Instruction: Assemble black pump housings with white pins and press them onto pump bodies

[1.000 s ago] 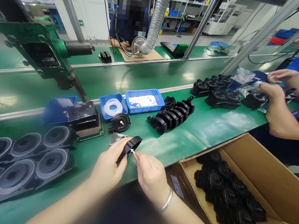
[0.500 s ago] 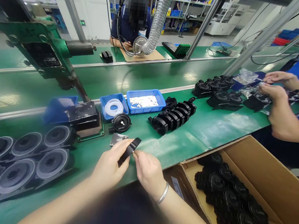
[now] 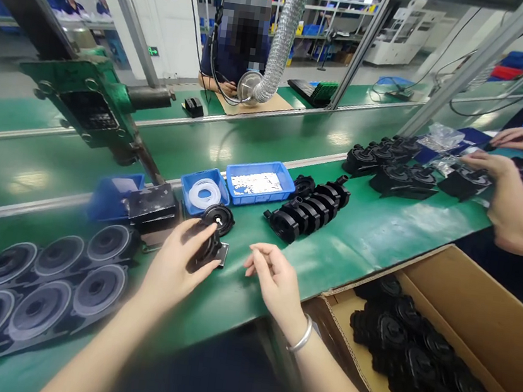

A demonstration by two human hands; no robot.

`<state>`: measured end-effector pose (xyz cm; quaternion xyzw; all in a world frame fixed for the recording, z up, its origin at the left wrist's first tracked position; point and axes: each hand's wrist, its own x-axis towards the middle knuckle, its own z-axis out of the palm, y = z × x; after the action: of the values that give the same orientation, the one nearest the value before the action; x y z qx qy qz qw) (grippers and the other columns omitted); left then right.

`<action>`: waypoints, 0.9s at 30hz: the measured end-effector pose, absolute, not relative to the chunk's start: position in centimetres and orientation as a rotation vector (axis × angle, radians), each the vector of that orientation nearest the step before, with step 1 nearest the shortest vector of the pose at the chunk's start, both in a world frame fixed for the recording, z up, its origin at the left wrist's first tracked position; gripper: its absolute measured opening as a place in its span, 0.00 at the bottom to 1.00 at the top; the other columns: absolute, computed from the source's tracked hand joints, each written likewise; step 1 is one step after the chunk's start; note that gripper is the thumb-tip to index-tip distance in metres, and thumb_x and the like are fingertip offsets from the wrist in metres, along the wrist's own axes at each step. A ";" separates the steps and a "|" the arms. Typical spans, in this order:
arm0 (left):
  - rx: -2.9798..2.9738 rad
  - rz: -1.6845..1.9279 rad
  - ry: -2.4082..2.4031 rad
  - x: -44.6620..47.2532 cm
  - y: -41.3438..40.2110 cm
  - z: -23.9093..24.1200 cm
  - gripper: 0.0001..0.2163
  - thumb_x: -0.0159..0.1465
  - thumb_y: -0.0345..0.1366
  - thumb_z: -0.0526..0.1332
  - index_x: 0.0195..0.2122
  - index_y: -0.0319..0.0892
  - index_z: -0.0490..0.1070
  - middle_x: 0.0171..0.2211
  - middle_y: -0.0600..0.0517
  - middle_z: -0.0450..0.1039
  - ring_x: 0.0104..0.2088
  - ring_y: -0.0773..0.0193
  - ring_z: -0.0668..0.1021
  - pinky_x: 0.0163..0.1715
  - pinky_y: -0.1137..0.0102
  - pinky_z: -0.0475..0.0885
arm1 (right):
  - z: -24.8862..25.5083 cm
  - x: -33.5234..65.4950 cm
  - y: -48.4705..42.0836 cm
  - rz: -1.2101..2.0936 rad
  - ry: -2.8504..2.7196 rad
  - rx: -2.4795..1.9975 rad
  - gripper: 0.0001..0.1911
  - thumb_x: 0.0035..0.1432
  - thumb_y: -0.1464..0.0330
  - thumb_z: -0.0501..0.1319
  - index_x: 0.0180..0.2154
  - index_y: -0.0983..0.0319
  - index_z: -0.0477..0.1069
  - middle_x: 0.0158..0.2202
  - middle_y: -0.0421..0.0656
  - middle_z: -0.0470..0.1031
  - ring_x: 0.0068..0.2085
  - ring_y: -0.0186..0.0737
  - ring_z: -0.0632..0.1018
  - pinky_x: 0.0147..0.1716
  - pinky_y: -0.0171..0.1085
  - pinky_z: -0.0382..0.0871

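My left hand (image 3: 181,262) is wrapped round a black round plastic housing (image 3: 207,248), tilted over a small metal block (image 3: 222,255) on the green bench. Its palm and fingers hide part of the housing. Just behind it lies another black round housing (image 3: 219,219) with a small white piece at its centre. My right hand (image 3: 274,280) hovers over the bench to the right, apart from the housing. Its fingers are loosely bent and slightly apart, with nothing visible in them. A row of black housings (image 3: 307,211) stands on edge beyond it.
Blue trays hold white rings (image 3: 205,194) and small white pieces (image 3: 256,182). A green press (image 3: 87,101) stands left, behind ringed black parts (image 3: 40,309). A cardboard box (image 3: 468,298) of black parts sits right. A co-worker's hands (image 3: 510,150) work at far right.
My left hand has brought the housing left and down towards the metal block, turning it. My right hand has come away from the housing's edge, its fingers loosened. The view has shifted slightly.
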<state>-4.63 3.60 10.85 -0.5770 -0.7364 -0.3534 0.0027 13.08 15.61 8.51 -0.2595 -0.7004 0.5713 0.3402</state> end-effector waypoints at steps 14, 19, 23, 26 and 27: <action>-1.933 -1.710 -2.632 -1.8 6.3 10.3 0.23 0.69 0.46 0.52 0.65 0.51 0.58 0.62 0.47 0.62 0.56 0.53 0.72 0.52 0.59 0.73 | 7.5 13.7 16.3 1.484 -1.857 -0.644 0.26 0.63 0.62 0.60 0.60 0.56 0.58 0.60 0.50 0.64 0.55 0.43 0.73 0.46 0.40 0.75; -2.029 -1.906 -2.610 -0.7 8.4 10.1 0.22 0.69 0.49 0.52 0.59 0.45 0.65 0.57 0.47 0.70 0.56 0.54 0.73 0.55 0.61 0.69 | 7.2 11.5 17.4 1.670 -1.778 -0.658 0.23 0.60 0.59 0.60 0.56 0.58 0.63 0.53 0.50 0.71 0.47 0.42 0.77 0.34 0.36 0.77; -1.844 -1.507 -2.768 -2.1 8.5 9.9 0.23 0.70 0.49 0.48 0.61 0.46 0.61 0.47 0.45 0.77 0.45 0.52 0.79 0.48 0.58 0.71 | 6.6 10.3 18.9 1.702 -1.762 -0.695 0.18 0.59 0.57 0.61 0.46 0.61 0.69 0.40 0.44 0.76 0.29 0.35 0.77 0.25 0.34 0.75; -1.740 -1.219 -2.642 -3.3 7.5 9.3 0.21 0.70 0.47 0.48 0.59 0.44 0.62 0.48 0.43 0.75 0.47 0.50 0.78 0.47 0.55 0.71 | 6.4 9.9 20.9 1.622 -1.784 -0.757 0.17 0.60 0.56 0.58 0.43 0.62 0.69 0.37 0.42 0.76 0.20 0.29 0.72 0.19 0.31 0.69; -1.731 -1.131 -2.559 -3.6 7.1 8.9 0.19 0.70 0.46 0.49 0.56 0.43 0.65 0.49 0.42 0.74 0.49 0.49 0.76 0.49 0.54 0.71 | 6.3 9.7 21.7 1.587 -1.796 -0.781 0.17 0.61 0.56 0.58 0.43 0.62 0.69 0.36 0.41 0.75 0.18 0.28 0.71 0.18 0.31 0.67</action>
<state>-3.56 7.11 8.89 -0.5246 -0.7757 -0.3429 -0.0743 9.71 21.68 6.27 -0.2950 -0.6784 0.5995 0.3056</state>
